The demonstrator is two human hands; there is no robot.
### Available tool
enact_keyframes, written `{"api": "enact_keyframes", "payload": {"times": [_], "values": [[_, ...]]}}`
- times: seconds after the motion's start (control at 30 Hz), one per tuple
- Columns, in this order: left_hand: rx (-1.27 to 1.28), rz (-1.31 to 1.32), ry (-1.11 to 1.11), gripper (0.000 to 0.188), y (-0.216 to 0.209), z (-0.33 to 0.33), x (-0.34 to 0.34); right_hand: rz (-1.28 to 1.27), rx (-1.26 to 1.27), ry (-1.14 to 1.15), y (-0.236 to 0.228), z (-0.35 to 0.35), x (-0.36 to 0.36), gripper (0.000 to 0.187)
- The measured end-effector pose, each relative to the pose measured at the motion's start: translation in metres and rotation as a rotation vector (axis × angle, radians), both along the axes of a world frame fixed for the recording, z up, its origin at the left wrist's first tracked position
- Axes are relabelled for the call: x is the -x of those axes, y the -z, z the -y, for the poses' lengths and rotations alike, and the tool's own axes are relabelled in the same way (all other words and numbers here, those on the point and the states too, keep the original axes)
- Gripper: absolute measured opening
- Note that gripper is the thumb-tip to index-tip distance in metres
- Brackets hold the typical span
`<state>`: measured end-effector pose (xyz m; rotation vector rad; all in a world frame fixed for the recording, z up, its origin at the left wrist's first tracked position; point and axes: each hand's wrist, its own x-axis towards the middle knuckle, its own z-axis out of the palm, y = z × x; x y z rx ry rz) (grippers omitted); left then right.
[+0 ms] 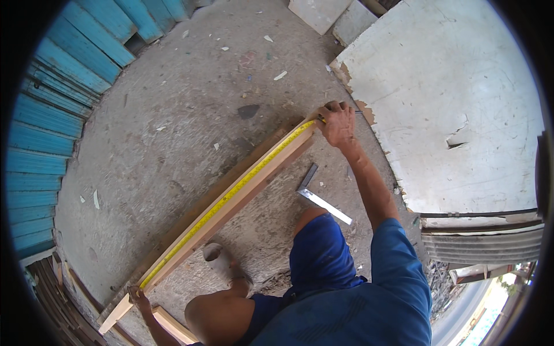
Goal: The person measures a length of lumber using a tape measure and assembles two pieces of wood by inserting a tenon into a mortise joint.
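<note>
Stretching a yellow tape measure (231, 193) along the wooden plank (254, 184), I pinch its ends with right hand (337, 124) fingers and left hand (138, 300) fingers; a steel square (323, 202) lies nearby on the floor (173, 115).

Soft, even daylight w/ only faint shadows, overexposed glare at the bottom-right opening, strong fisheye bending of straight edges toward a black circular rim, centre fairly sharp, outer parts slightly soft & washed out.

One head-worn fisheye view looks steeply down, from close above, onto the grey concrete floor (190, 98) and the person's knees.
</note>
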<state>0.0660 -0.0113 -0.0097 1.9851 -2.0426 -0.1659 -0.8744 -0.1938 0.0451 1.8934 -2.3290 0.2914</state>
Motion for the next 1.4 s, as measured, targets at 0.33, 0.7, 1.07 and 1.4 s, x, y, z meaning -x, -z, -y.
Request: {"api": "enact_keyframes", "payload": {"times": [0.33,0.7,1.07,1.4], "values": [[-0.028,0.202,-0.286,0.018,-0.005,-0.002,0.044,0.185,-0.087,-0.049,-0.024,-0.035,-0.019,0.030],[0.025,-0.333,0.233,0.053,-0.035,0.032,0.376,0.350,-0.443,-0.090,0.066,-0.141,-0.141,0.024],[-0.260,-0.833,-0.067,0.033,0.052,-0.133,0.328,0.094,-0.687,0.348,0.136,-0.202,0.000,0.063],[-0.392,-1.362,-0.195,0.040,0.045,-0.143,0.336,0.034,-0.741,0.342,0.178,-0.223,-0.002,0.052]]}}
